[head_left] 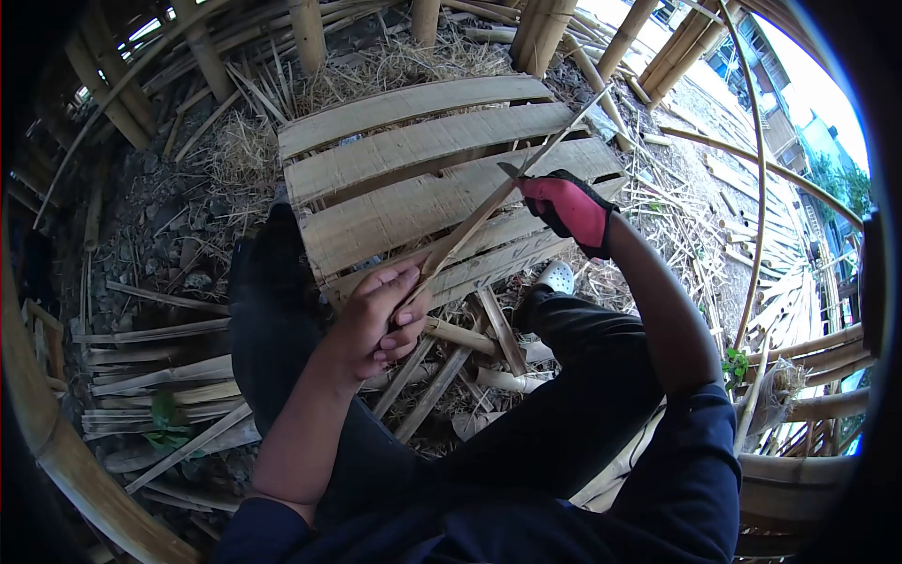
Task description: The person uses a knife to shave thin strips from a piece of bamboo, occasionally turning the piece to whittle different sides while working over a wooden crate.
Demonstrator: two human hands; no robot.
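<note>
A long, thin bamboo strip [477, 218] slants over a slatted wooden table, from lower left to upper right. My bare left hand [383, 317] is wrapped round its lower end. My right hand [575, 209], in a pink and black glove, is closed beside the strip's upper part. A small dark blade [512, 170] sticks out from this hand against the strip; its handle is hidden in the glove. Beneath both hands lie the pale slats of the table [376, 167], with gaps between them.
Upright bamboo poles [542, 36] stand behind the table. Split bamboo pieces [160, 376] are stacked at the left, and straw [246, 160] covers the ground. A curved bamboo pole [33, 404] runs along the left edge. My legs are on either side of the table's near end.
</note>
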